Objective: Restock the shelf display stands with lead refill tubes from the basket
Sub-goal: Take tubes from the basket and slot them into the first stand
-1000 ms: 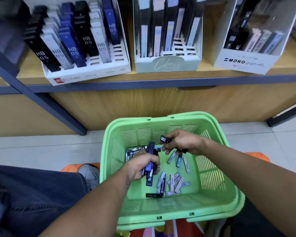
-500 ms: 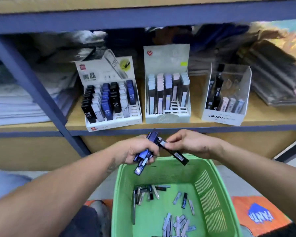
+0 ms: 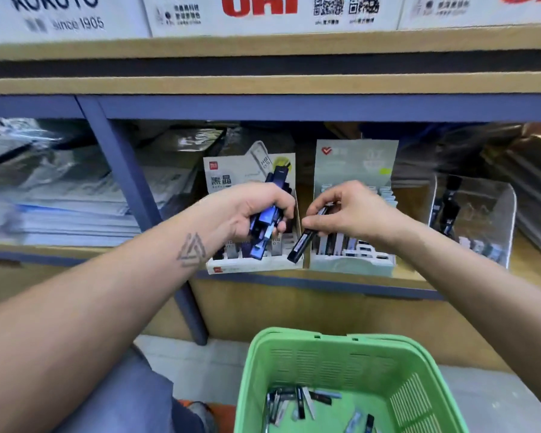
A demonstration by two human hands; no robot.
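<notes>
green plastic basket (image 3: 350,354) now sits low in the view, near the bottom edge, where a second ago it filled the middle and both hands were down inside it; a scatter of loose tubes (image 3: 297,401) is left on its floor. above it the wooden shelf (image 3: 325,284) has come into full view, carrying three stands side by side: a white stand (image 3: 231,267) on the left with hb tubes in its slots, a pale green stand (image 3: 353,267) just beside it, and a clear stand (image 3: 481,220) further right, apart from the other two. both hands have risen from the basket to shelf height and now hang in front of the first two stands. the left hand (image 3: 253,214) is curled tight round a bundle of blue and dark tubes (image 3: 267,226), which stick out above and below the fist. the right hand (image 3: 350,214) pinches a single black tube (image 3: 303,242) between thumb and fingertips, tilted, its lower end hanging over the right front corner of the white stand; whether it touches the card i cannot tell. by my reading the picking-up is done for this load and the slotting-in is about to start, one tube at a time, with the black one likely bound for the white stand.
</notes>
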